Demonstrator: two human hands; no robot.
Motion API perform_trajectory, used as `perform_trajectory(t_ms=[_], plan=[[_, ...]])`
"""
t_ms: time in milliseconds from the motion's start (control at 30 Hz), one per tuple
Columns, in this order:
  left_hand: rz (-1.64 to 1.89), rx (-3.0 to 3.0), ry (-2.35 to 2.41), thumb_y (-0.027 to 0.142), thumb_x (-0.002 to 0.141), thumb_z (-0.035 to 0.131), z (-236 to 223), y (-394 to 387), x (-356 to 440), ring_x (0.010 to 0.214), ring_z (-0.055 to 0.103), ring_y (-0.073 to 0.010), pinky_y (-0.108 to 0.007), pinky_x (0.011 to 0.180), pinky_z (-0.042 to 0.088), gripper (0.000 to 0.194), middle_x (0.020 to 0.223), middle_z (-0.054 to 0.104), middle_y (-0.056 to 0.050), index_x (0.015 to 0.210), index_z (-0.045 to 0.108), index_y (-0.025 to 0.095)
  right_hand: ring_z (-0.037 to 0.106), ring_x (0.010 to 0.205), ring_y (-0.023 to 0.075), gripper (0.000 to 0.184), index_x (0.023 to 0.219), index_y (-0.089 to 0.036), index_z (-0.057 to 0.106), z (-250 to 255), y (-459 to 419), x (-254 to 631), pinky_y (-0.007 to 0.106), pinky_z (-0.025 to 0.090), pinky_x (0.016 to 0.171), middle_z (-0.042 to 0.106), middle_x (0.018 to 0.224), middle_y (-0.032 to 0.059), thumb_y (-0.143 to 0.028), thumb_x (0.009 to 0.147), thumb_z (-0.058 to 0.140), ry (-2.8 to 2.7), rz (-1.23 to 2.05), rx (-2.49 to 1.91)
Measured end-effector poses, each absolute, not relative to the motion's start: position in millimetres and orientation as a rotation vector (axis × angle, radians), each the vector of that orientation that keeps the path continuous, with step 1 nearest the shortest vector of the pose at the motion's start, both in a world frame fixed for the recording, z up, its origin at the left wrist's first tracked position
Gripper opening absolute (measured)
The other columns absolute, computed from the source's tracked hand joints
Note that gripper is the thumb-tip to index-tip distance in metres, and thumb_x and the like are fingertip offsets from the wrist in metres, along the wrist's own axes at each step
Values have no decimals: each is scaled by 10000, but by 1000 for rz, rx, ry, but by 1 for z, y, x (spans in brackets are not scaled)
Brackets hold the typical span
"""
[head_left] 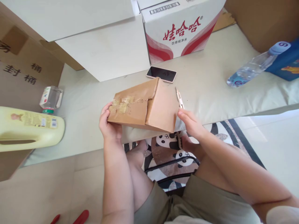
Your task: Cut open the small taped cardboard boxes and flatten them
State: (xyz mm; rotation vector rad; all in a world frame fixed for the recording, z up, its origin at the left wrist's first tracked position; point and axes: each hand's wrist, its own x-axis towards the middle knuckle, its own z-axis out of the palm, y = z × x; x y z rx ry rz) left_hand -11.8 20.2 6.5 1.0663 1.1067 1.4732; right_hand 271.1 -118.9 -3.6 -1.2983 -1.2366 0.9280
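A small brown cardboard box [133, 113] is tilted above the front edge of the cloth-covered surface, its seam covered with clear tape and yellowish torn patches. My left hand [109, 123] is wrapped round its left end, with the fingers partly hidden behind it. At the box's right edge, the fingertips of my right hand [191, 123] press against the side, and the thumb is hidden. A slim utility knife [179, 98] lies just beyond those fingertips. Behind the box rests a phone [161, 74] with a dark screen.
White cartons [112, 46] and a red-and-white water carton [177, 37] stand at the back. To the right lies a water bottle [254, 68] by a blue bag [285, 63]. On the left are a clear jug-like bottle [52, 98], a yellow jug [30, 129] and a large carton [28, 62].
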Motion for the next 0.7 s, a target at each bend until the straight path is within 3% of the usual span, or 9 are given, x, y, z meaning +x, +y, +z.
perform_trajectory(t_ms=[67,167,233,300,433,567,700], plan=[[1454,998,1126,454,719,658,6,21,-10,1024,680,-241,-327,839,558,318,1077,732,-72,933,716,227,636,1260,307,499,1161,-318,742,0,-121,270,571,483,1127,731,1257,45,-674,962,454,-1348,943,-1218],[1323,902,1188,492,727,664,6,17,0,898,684,-228,-312,729,555,297,914,729,-56,829,690,215,380,1525,300,547,1409,-374,602,4,-126,269,580,301,1260,473,1601,16,-660,961,472,-1463,902,-1137],[1181,869,1226,557,760,645,5,12,9,858,689,-232,-321,690,554,359,884,735,-61,829,693,208,243,1586,288,579,1496,-408,497,4,-129,269,584,233,1284,342,1676,-15,-637,964,493,-1502,905,-1118],[1049,881,1245,675,800,591,2,7,16,883,707,-251,-348,709,565,499,926,754,-86,904,714,203,176,1604,283,621,1532,-418,438,2,-130,269,595,198,1292,350,1673,-23,-645,957,498,-1506,921,-1118],[807,938,1213,837,806,492,-4,-4,22,867,735,-271,-386,737,576,708,917,767,-121,1006,723,198,146,1611,279,668,1532,-414,429,-2,-130,270,581,171,1305,412,1640,-23,-683,927,518,-1443,921,-1146],[568,1010,1125,841,793,512,-1,-9,22,507,636,-204,-293,439,393,679,635,698,-78,876,713,198,174,1605,279,630,1507,-405,448,-2,-129,272,576,215,1293,410,1639,-24,-674,940,498,-1388,928,-1145],[402,1067,1165,741,849,525,4,-11,21,484,638,-210,-265,410,290,589,609,713,-92,891,715,185,330,1544,295,618,1490,-370,451,-2,-127,271,555,341,1244,389,1644,16,-663,948,486,-1279,979,-1115]])
